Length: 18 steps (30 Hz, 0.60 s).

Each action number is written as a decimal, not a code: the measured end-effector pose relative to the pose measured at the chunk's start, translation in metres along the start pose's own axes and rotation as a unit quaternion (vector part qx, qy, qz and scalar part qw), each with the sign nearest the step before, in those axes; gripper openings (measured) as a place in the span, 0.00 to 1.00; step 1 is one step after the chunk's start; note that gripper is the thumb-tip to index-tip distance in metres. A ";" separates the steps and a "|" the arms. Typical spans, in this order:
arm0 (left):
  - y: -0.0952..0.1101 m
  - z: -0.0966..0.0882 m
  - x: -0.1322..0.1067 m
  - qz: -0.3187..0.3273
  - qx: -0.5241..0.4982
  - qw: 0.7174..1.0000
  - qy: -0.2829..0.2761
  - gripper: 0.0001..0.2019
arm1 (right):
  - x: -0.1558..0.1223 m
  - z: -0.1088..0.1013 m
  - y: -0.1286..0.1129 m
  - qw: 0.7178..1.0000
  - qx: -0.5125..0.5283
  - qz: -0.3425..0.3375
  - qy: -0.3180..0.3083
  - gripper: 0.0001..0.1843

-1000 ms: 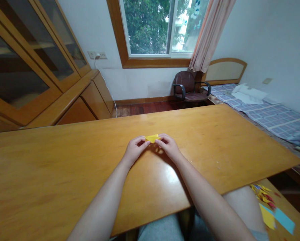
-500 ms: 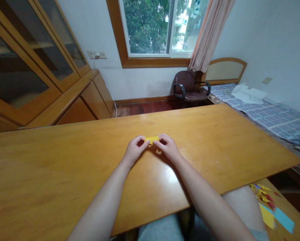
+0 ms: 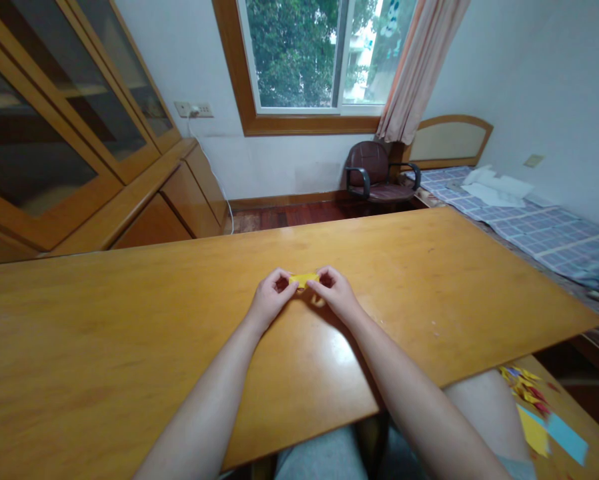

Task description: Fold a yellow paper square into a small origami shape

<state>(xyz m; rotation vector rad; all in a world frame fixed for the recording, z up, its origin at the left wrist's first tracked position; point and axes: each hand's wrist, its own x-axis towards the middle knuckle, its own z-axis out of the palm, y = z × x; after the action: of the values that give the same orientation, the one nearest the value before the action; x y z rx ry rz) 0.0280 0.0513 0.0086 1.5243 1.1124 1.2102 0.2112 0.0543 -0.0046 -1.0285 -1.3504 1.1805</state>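
Note:
A small piece of folded yellow paper is held between my two hands, just above the wooden table. My left hand pinches its left end between thumb and fingers. At the right end, my right hand grips it the same way, thumb on the near side. The paper is small in view, so its exact folds cannot be made out.
Below the table's right edge, a lower wooden surface bears several folded paper pieces, a yellow sheet and a light blue sheet. Beyond the table stand a brown armchair, a bed and a glass-doored cabinet.
Almost nothing differs. Both hands keep their pinch on the yellow paper, which has shifted very slightly.

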 end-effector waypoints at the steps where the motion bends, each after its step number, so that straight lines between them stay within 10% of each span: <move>1: -0.001 0.000 0.000 -0.002 -0.004 1.000 0.001 0.11 | 0.001 0.000 0.001 1.000 0.004 -0.002 0.006 0.17; 18: -0.003 0.002 0.002 0.001 -0.001 1.000 -0.003 0.14 | 0.001 0.001 -0.005 0.996 0.087 0.003 -0.014 0.22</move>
<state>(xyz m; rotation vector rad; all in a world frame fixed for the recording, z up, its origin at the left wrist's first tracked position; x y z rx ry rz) 0.0303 0.0533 0.0059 1.5268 1.1052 1.2064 0.2097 0.0545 0.0010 -0.8935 -1.2426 1.2975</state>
